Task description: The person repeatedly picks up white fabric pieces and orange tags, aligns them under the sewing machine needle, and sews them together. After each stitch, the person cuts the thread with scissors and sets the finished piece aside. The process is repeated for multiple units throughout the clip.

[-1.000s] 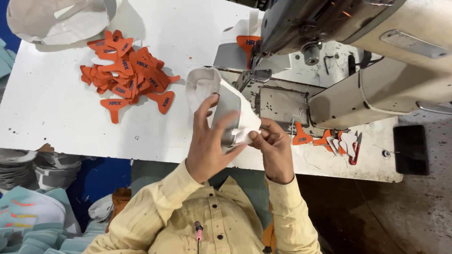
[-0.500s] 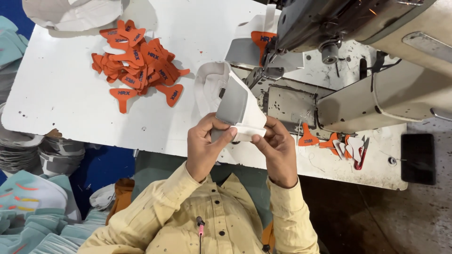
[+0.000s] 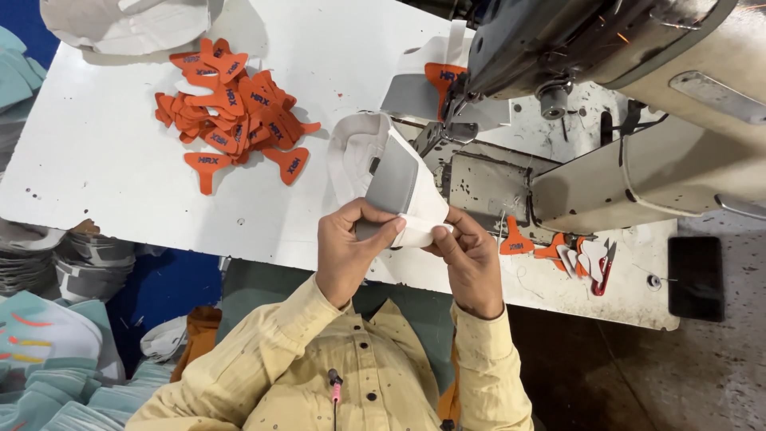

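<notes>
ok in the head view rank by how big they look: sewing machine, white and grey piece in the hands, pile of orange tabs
1. sewing machine, clearly largest
2. pile of orange tabs
3. white and grey piece, close to the pile, so this order is unsure

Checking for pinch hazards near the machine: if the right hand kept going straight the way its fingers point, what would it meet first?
The right hand points up-left into the white shoe piece it already holds; just past its fingertips is the left hand, though depth is hard to judge.

1. Shoe upper (image 3: 391,179): white cloth, matt; grey panel has a slight sheen.
2. Tabs (image 3: 231,108): orange, matt, flat, look like rubber or leatherette.
3. Counter (image 3: 96,160): white, smooth, speckled with marks.
4. Sewing machine (image 3: 638,96): painted metal, worn, scuffed.
5. Shirt (image 3: 319,375): yellow cloth, matt.
</notes>
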